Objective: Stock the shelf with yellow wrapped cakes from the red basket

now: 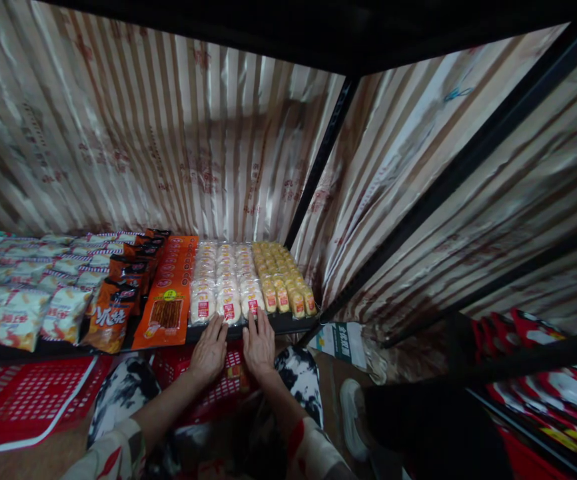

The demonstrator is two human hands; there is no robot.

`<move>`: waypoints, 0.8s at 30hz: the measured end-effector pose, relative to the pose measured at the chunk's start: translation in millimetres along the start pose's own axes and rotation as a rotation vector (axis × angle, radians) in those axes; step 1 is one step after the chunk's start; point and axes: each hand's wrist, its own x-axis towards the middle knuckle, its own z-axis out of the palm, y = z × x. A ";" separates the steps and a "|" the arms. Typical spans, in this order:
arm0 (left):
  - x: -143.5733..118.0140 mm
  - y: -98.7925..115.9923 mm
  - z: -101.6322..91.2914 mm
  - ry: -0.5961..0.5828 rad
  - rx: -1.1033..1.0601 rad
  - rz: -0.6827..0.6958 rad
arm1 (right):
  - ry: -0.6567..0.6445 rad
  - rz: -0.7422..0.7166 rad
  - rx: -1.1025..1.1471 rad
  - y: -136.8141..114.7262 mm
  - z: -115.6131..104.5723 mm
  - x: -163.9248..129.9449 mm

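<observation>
Side by side at the shelf's front edge, my left hand (209,352) and my right hand (259,344) lie with fingers stretched out, holding nothing. The left fingertips reach the front of the rows of clear-wrapped white round cakes (227,283) with red labels. My right fingertips rest at the front pack of the neighbouring white row. To the right stand rows of small yellow wrapped cakes (282,280). Left of the white rows lies an orange snack bag (167,283) with brown sticks pictured on it.
Orange-black bags (111,310) and several white snack bags (22,317) fill the shelf's left side. Red baskets (23,400) sit below. A black metal post (326,157) rises at the corner before striped sheeting (208,133). At right are a person's shoe (352,417) and red packets (538,330).
</observation>
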 end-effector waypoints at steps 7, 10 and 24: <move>-1.2 -0.2 1.3 0.019 -0.014 0.023 | 0.016 0.017 0.042 0.0 0.5 -0.4; 1.0 1.2 5.0 -0.018 -0.026 0.021 | -0.002 0.013 0.054 0.7 1.8 0.3; -3.5 0.2 15.9 0.021 -0.037 0.001 | -0.064 -0.124 0.096 -12.4 -1.7 3.5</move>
